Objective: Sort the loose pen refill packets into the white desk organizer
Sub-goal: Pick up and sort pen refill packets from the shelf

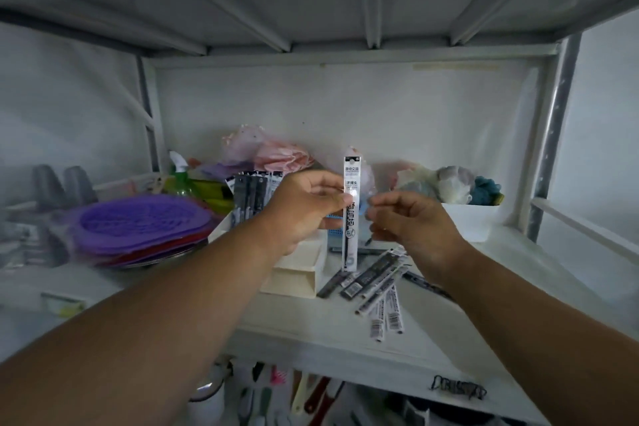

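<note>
On my headcam, my left hand (304,204) pinched one refill packet (350,214) upright above the shelf (345,339). My right hand (408,221) hovered just beside it, fingers loosely curled and holding nothing. Several packets (254,194) already stood in the white desk organizer (297,273) to the left. A loose pile (377,284) lay near, on the right; I judged the sorting partway done.

Both hands raised: left (304,207) pinching with curled fingers, right (408,221) loosely curled beside it.
</note>
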